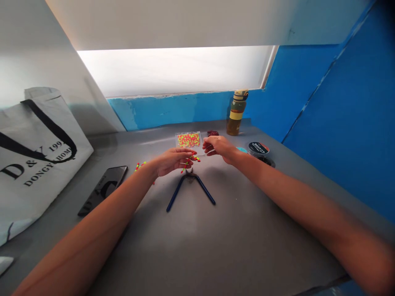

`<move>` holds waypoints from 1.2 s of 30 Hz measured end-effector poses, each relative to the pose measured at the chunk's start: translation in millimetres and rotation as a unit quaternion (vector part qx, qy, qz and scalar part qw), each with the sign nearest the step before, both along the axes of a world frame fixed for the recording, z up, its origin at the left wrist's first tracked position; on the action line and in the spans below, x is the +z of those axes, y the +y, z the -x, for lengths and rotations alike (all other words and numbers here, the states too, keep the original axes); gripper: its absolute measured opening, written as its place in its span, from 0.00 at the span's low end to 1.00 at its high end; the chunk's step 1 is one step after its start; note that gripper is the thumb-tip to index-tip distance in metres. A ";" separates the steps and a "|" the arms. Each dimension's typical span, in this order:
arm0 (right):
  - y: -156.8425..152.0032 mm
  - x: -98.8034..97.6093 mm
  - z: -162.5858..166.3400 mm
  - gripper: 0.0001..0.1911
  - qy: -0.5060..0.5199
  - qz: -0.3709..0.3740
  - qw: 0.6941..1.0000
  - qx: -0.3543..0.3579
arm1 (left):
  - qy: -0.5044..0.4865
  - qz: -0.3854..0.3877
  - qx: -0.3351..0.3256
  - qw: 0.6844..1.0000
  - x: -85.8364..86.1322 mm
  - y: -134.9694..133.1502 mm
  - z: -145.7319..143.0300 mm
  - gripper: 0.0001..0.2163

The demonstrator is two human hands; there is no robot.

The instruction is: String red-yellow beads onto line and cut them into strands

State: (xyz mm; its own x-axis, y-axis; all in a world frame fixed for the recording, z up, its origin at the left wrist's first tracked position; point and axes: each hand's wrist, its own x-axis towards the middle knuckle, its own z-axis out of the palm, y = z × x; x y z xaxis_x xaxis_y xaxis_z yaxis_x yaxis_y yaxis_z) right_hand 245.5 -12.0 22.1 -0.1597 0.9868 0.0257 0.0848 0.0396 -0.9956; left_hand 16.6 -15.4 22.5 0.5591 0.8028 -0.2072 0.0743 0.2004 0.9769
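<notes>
My left hand point(173, 161) is pinched on a short strand of small red and yellow-green beads point(187, 163), with part of it dangling below the fingers. To its right and slightly farther off, my right hand point(218, 148) has curled fingers and thumb close together; anything in them is too fine to make out. Between and behind the hands lies a clear plastic box point(177, 135) full of loose red and yellow-green beads point(189, 140). Pliers with dark blue handles point(206, 190) rest on the table just below my left fingertips, handles spread toward me.
More beads point(140, 165) lie left of my left wrist, near a dark phone point(105, 189). A white bag point(40, 164) stands at the left. A bottle point(236, 115) is at the back, a dark red bundle point(212, 133) beside it, and a round black-labelled spool point(258, 148) at the right.
</notes>
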 end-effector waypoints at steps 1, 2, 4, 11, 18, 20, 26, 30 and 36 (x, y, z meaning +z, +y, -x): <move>0.3 -0.1 0.0 0.10 0.003 -0.008 1.000 -0.002 | -0.010 0.011 -0.011 1.000 1.3 -0.5 1.0 0.14; 0.5 -0.2 0.1 0.10 0.006 -0.014 1.000 -0.004 | -0.017 0.015 -0.012 1.000 1.8 -0.8 1.3 0.13; 0.1 0.2 0.4 0.10 0.010 -0.019 1.000 0.002 | -0.020 0.010 -0.001 1.000 1.0 -1.2 -0.1 0.13; -5.0 6.5 3.8 0.09 0.024 -0.024 0.999 0.020 | 0.003 -0.001 0.009 1.000 -1.7 -4.2 -9.7 0.12; 12.3 -12.4 -2.1 0.10 -0.037 -0.044 0.998 0.001 | 0.029 -0.009 0.012 0.999 4.7 -1.6 -1.2 0.09; 15.3 -14.9 -3.0 0.09 -0.080 -0.051 0.995 -0.007 | 0.045 -0.021 0.043 0.998 5.2 0.4 -1.4 0.10; -13.7 15.1 11.9 0.13 0.007 -0.176 0.982 -0.070 | -0.080 -0.015 0.078 0.994 6.7 -5.6 -17.4 0.07; -37.5 27.9 24.5 0.28 0.055 -0.010 0.985 0.164 | -0.132 0.028 0.014 0.991 9.0 -14.3 -27.4 0.08; -14.6 13.8 9.2 0.23 -0.036 -0.097 0.991 0.086 | -0.125 0.114 0.030 0.985 12.5 -7.8 -15.1 0.10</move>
State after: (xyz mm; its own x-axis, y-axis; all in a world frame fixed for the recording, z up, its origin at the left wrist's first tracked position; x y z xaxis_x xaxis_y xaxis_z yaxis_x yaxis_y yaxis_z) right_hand 236.3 -26.7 36.0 -0.3335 0.9225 0.1941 0.1309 0.2492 -0.9596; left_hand 31.7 -23.2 35.0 0.5691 0.7839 -0.2483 -0.1804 0.4136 0.8924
